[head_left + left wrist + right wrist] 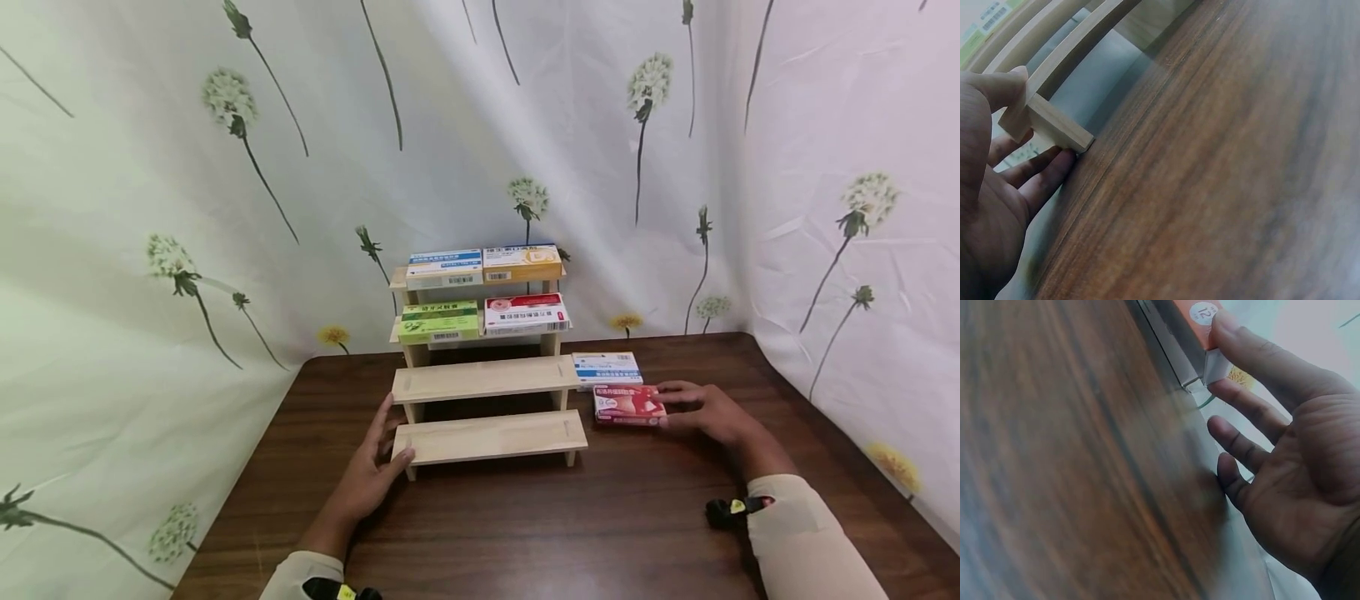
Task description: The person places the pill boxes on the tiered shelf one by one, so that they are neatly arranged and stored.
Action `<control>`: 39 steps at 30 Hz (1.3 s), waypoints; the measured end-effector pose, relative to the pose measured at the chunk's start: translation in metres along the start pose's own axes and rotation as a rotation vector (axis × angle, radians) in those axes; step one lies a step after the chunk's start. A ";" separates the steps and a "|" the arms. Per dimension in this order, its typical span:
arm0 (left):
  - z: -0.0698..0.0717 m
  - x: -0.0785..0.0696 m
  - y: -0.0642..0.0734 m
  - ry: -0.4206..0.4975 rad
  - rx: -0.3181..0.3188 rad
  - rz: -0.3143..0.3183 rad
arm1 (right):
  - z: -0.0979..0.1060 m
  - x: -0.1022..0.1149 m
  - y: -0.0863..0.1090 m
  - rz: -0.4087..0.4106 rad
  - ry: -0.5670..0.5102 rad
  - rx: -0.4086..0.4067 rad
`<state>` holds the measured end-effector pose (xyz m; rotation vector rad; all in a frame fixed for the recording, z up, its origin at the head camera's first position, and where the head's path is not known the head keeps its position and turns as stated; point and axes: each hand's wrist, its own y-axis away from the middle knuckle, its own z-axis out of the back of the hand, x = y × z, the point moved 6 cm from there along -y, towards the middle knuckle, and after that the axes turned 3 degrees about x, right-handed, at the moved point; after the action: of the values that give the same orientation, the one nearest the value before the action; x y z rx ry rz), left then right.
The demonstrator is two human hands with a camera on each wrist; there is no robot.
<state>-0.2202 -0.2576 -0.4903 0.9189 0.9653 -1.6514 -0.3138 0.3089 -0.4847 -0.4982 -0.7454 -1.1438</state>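
A wooden stepped display rack (487, 437) stands on the table, its two lower steps bare. At its left end my left hand (367, 471) grips the lowest step, the thumb (1007, 87) on top and the fingers by the end leg (1063, 128). To the right of the rack, my right hand (705, 411) pinches the right end of a red medicine box (626, 404) between thumb and index finger; the other fingers (1235, 444) are spread. A blue-and-white medicine box (607, 367) lies just behind the red one.
On the top step sit a blue-and-white box (444, 267) and an orange-and-white box (521, 262). The step below holds a green box (438, 321) and a red-and-white box (527, 314). A flower-printed cloth (465, 167) encloses the dark wooden table (525, 533) at back and sides.
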 end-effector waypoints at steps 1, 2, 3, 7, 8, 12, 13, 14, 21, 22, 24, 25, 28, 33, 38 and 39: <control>0.000 0.000 0.000 0.005 -0.001 -0.001 | 0.001 -0.001 0.000 0.000 -0.007 -0.005; -0.001 0.000 0.000 0.008 0.000 -0.004 | 0.002 -0.001 0.001 0.000 -0.015 -0.009; -0.001 0.000 0.000 0.010 0.000 -0.007 | 0.003 0.000 0.001 0.005 -0.019 -0.006; -0.001 0.000 -0.001 0.017 0.001 -0.016 | 0.004 0.002 0.000 0.017 -0.018 0.016; -0.001 0.000 0.000 0.016 0.003 -0.017 | 0.004 0.002 0.000 0.019 -0.020 0.022; 0.000 0.001 -0.002 0.014 0.004 -0.022 | 0.005 0.004 -0.002 0.032 -0.022 0.037; 0.000 0.001 -0.002 0.014 0.003 -0.023 | 0.006 0.005 -0.002 0.036 -0.023 0.039; 0.000 0.001 -0.002 0.014 0.003 -0.026 | 0.006 0.005 -0.002 0.040 -0.023 0.040; -0.001 0.002 -0.001 0.008 0.008 -0.025 | 0.010 0.009 -0.001 0.057 -0.011 0.019; -0.001 0.002 -0.001 0.009 0.006 -0.026 | 0.011 0.011 -0.001 0.057 -0.012 0.016; -0.001 0.001 -0.001 0.009 0.002 -0.021 | 0.012 0.013 -0.002 0.054 -0.021 0.016; -0.001 0.001 -0.001 0.011 0.001 -0.021 | 0.013 0.015 -0.002 0.053 -0.024 0.016; 0.000 0.000 0.000 0.015 -0.003 -0.020 | 0.015 0.018 -0.004 0.046 -0.029 0.017; 0.000 0.000 0.000 0.020 0.005 -0.017 | 0.016 0.022 -0.006 0.046 -0.013 0.005; -0.002 -0.001 -0.001 0.018 0.008 -0.005 | 0.018 0.026 -0.004 0.035 -0.002 -0.010; -0.002 0.000 -0.001 0.018 0.009 -0.003 | 0.018 0.027 -0.004 0.033 0.001 -0.015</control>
<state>-0.2204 -0.2554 -0.4909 0.9393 0.9729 -1.6541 -0.3161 0.3034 -0.4522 -0.5215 -0.7258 -1.1193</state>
